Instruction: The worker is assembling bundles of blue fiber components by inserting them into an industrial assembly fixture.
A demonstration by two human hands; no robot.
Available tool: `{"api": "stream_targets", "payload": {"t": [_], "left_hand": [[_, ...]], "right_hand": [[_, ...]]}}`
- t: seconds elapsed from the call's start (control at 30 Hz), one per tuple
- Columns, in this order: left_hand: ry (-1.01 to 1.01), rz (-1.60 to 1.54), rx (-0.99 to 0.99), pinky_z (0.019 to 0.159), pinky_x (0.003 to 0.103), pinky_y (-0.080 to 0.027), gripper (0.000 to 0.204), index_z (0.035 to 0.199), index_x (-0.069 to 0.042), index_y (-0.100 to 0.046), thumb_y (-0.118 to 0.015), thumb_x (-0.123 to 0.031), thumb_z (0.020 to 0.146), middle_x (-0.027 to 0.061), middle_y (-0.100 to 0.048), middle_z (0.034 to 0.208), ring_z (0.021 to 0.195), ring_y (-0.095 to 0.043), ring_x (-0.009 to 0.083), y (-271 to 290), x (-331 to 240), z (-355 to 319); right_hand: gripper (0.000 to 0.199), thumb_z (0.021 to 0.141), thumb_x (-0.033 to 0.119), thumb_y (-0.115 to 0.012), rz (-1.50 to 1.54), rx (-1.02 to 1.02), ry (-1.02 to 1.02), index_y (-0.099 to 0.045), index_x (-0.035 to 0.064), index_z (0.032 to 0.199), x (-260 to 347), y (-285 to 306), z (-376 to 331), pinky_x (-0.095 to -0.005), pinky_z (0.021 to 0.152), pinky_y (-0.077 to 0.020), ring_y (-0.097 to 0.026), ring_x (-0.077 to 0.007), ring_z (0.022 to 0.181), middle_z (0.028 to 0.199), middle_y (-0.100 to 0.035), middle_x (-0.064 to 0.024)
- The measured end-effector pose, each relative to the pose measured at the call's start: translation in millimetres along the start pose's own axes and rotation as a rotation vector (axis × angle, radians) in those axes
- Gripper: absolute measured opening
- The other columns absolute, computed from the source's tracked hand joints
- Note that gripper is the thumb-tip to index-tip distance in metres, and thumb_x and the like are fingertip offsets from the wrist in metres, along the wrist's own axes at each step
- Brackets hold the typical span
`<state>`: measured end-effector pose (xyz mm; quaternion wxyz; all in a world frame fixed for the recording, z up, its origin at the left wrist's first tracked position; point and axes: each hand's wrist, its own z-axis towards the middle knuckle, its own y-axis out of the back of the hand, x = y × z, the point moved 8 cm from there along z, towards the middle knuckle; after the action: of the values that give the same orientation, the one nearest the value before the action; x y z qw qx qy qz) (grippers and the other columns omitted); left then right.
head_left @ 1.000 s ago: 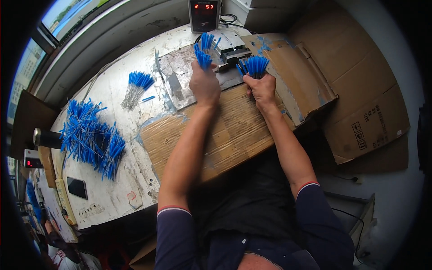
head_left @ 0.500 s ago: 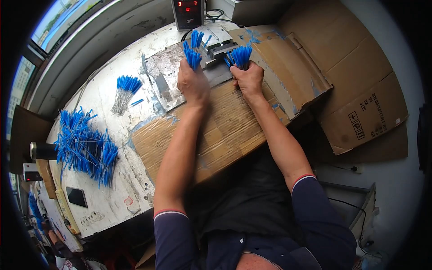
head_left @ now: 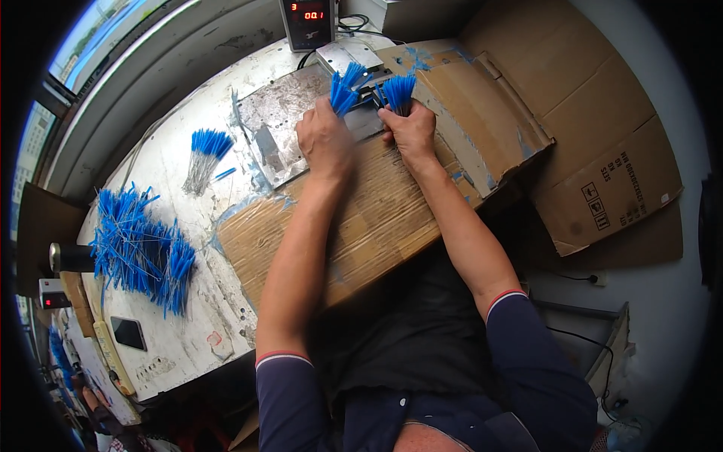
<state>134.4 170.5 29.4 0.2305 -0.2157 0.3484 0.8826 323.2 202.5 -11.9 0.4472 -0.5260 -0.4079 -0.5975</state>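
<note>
The counter is a long, worn white surface running along the window, and a flattened sheet of cardboard lies over its near edge, which I take to be padding for the forearms that rest across it. Behind that sits a scuffed metal plate and a small metal device with a box showing a red digital readout just beyond it, all close enough to reach without leaning.

Far off to the person's left lies a big loose heap of blue-tipped wires, with a smaller bundle set apart nearer the plate, seemingly sorted out from the heap.

Both hands are up at the device. The left hand has its grip closed tight round a bunch of blue-tipped wires, tips fanned upward toward the device. The right hand is likewise clenched on its own bunch, held upright just beside the first, so the ends stay level and together.
</note>
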Motion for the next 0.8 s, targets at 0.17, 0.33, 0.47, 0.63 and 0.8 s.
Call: {"api": "stream_targets", "payload": {"t": [0.17,0.33,0.47,0.63,0.8], "left_hand": [[-0.051,0.057,0.084,0.075,0.049,-0.047,0.017,0.1,-0.006,-0.059,-0.065,-0.006,0.084,0.0162,-0.064,0.081,0.082,-0.062,0.0365,-6.7,-2.7,-1.0],[-0.055,0.015,0.134,0.072,0.048,-0.05,0.013,0.097,-0.007,-0.06,-0.062,-0.004,0.084,0.0162,-0.064,0.081,0.081,-0.064,0.0356,-6.7,-9.4,-1.4],[-0.008,0.017,0.157,0.073,0.049,-0.051,0.013,0.097,-0.006,-0.06,-0.061,-0.004,0.084,0.0169,-0.064,0.081,0.082,-0.065,0.0366,-6.1,-8.6,-2.2],[-0.073,0.07,0.157,0.074,0.05,-0.051,0.01,0.096,-0.006,-0.058,-0.059,-0.005,0.086,0.0176,-0.065,0.083,0.084,-0.065,0.0379,-9.9,-10.4,-4.4],[-0.074,0.107,0.15,0.072,0.05,-0.051,0.005,0.092,-0.005,-0.056,-0.057,-0.005,0.087,0.0183,-0.065,0.083,0.082,-0.066,0.0386,-15.7,-7.0,-4.4]], "right_hand": [[0.011,0.082,0.001,-0.076,0.167,0.084,-0.027,-0.067,0.002,0.089,3.0,-0.9,-6.4,-0.0237,0.046,-0.0486,-0.057,-0.0097,0.052,0.071,-0.063,-0.0031],[0.013,0.081,-0.001,-0.074,0.3,0.048,0.018,-0.066,0.002,0.091,11.9,7.4,-11.4,-0.0249,0.046,-0.0484,-0.057,-0.0113,0.052,0.074,-0.065,-0.0045],[0.015,0.08,-0.002,-0.074,0.269,0.13,-0.083,-0.065,0.0014,0.091,4.4,8.1,-11.5,-0.0248,0.045,-0.0486,-0.058,-0.012,0.053,0.075,-0.064,-0.0051],[0.016,0.077,-0.005,-0.074,0.286,0.14,-0.068,-0.062,0.0026,0.084,5.7,5.9,-8.8,-0.0247,0.041,-0.0468,-0.059,-0.0116,0.052,0.073,-0.062,-0.0037],[0.015,0.076,-0.004,-0.074,0.163,0.088,-0.04,-0.062,0.0038,0.08,1.7,2.7,-5.1,-0.0254,0.04,-0.0457,-0.057,-0.0108,0.051,0.073,-0.061,-0.0026]]}}
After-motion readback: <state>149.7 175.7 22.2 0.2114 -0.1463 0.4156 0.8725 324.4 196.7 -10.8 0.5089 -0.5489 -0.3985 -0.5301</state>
